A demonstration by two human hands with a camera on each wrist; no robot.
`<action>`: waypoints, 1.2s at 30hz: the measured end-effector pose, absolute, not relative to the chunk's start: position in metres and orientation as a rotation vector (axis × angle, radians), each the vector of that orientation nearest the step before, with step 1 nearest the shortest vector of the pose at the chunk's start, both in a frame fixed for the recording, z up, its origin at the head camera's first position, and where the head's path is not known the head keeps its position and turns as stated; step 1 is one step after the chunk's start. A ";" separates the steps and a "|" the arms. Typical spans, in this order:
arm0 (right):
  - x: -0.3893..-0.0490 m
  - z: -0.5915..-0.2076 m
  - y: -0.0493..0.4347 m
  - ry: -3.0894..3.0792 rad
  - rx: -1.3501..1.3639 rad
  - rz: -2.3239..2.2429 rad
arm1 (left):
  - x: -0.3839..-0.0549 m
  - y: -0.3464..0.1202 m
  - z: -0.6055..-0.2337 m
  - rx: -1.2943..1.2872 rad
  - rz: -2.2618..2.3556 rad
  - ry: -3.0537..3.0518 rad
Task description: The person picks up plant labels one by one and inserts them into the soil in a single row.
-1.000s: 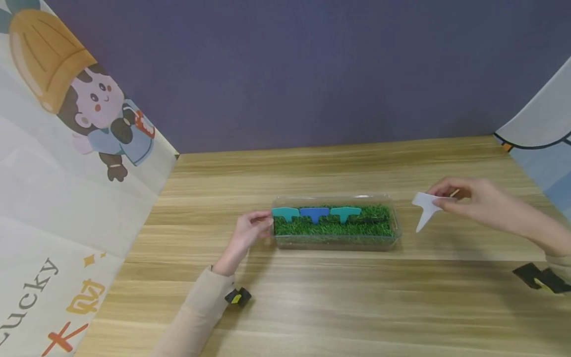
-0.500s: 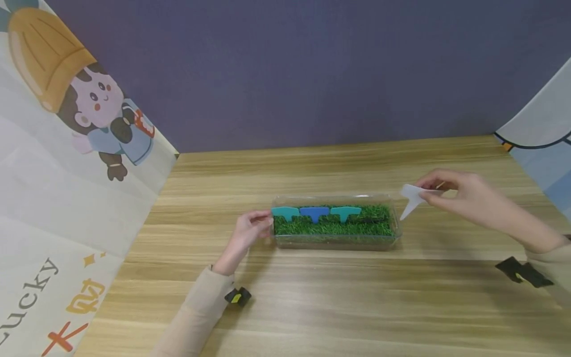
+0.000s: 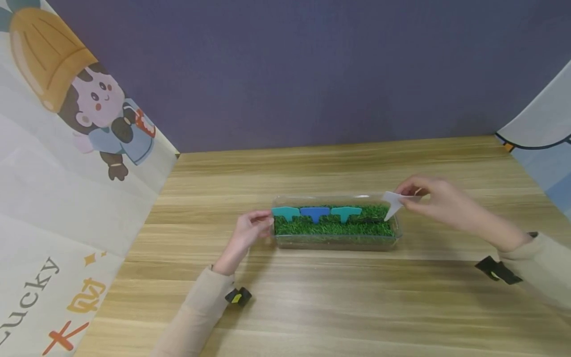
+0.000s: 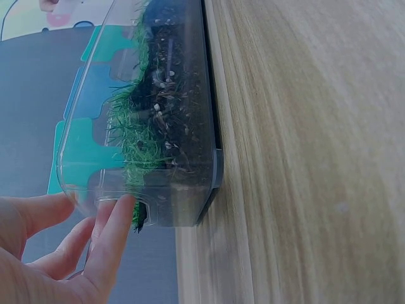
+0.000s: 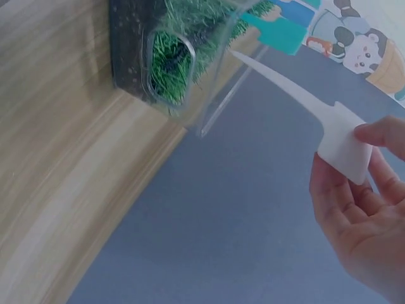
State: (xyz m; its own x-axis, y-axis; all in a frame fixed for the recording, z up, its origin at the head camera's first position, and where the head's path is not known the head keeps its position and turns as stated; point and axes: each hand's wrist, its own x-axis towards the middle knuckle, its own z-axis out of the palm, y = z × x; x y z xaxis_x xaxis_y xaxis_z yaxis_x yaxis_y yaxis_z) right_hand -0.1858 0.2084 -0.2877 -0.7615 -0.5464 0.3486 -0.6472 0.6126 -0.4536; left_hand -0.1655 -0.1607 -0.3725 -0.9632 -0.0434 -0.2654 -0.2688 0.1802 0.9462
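Note:
A clear plastic box point(image 3: 339, 240) holds dark soil and green grass point(image 3: 327, 228). Upright in the grass stand a teal plant label point(image 3: 285, 213), a blue plant label point(image 3: 314, 213) and another teal plant label point(image 3: 346, 212), in a row. My left hand point(image 3: 248, 230) rests its fingertips against the box's left end, fingers fairly straight in the left wrist view. Between thumb and fingers, my right hand point(image 3: 432, 199) pinches the broad head of a white plant label point(image 5: 345, 136). Its pointed stem tilts down and left over the box's right end; whether the tip touches the grass is unclear.
The box stands on a wooden table point(image 3: 312, 302) before a dark blue wall point(image 3: 303, 74). A printed cartoon panel point(image 3: 49, 208) rises at the left, and a light panel point(image 3: 544, 109) at the right. Each wrist wears a small black device point(image 3: 238, 296).
My right hand has moved left with the white plant label, from beside the box to over its right end. My left hand and the box have stayed in place.

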 end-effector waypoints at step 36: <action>-0.202 -0.325 0.184 -2.710 1.078 0.786 | -0.168 -0.160 -0.375 -0.305 1.882 2.275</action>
State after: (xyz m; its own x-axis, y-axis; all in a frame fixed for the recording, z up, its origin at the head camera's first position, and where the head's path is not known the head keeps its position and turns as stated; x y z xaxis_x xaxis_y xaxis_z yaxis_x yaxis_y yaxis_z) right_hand -0.2020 0.1844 -0.3252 -0.7389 -0.6064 0.2938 -0.6694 0.6113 -0.4221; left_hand -0.1676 -0.1601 -0.3746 -0.9641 -0.0472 -0.2611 -0.2654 0.1811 0.9470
